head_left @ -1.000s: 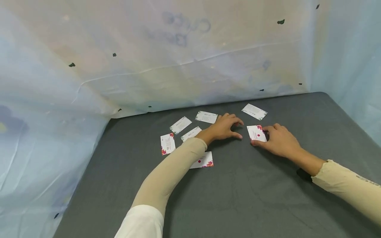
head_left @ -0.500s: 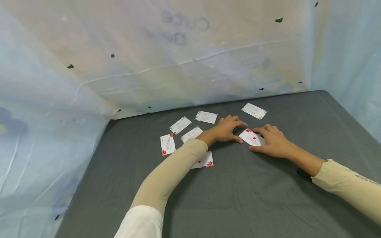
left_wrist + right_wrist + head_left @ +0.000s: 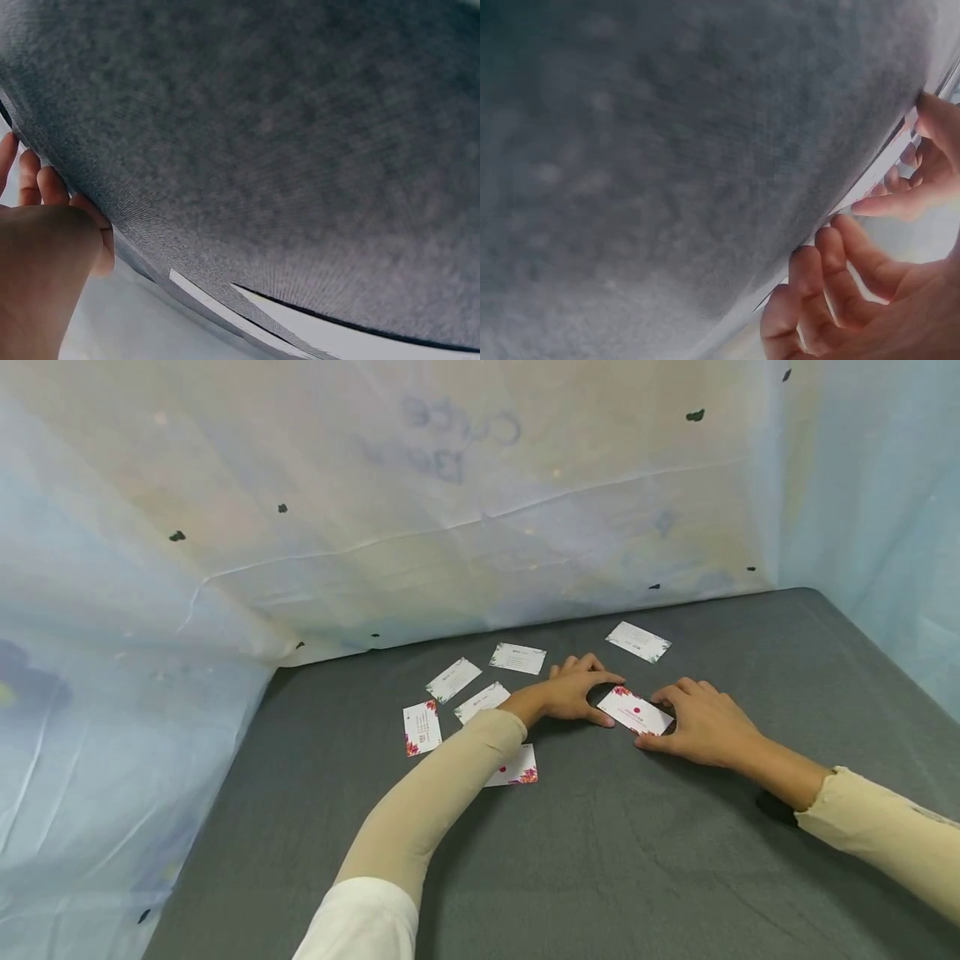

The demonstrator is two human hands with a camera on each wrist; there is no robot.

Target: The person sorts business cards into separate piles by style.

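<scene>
One card point(image 3: 634, 711) lies flat on the grey worktop point(image 3: 615, 852) between the two hands, its long axis running slantwise from the left hand's fingertips toward the right hand's thumb. It is touched at both ends: the left hand point(image 3: 573, 690) is laid with curled fingers at the card's far-left corner, and the right hand point(image 3: 693, 720) is set against its near-right end, thumb along the near edge and fingers bent over the far edge. Whether the card is truly pinched by either hand cannot be told from the head view; in the right wrist view the fingers point(image 3: 832, 262) are seen bent near a thin white edge, but the contact is blurred. Neither hand is clearly nearer; the card is shared evenly.

Seven cards are counted in all. Beyond the left hand a card point(image 3: 518, 657) is seen, and beyond the right hand another point(image 3: 638, 641). To the left of the left forearm three are spread: one point(image 3: 453, 679), one point(image 3: 482, 701) partly beside the wrist, and one point(image 3: 422, 727) with red flowers. A seventh point(image 3: 515, 768) is partly hidden under the left sleeve point(image 3: 442, 793).
</scene>
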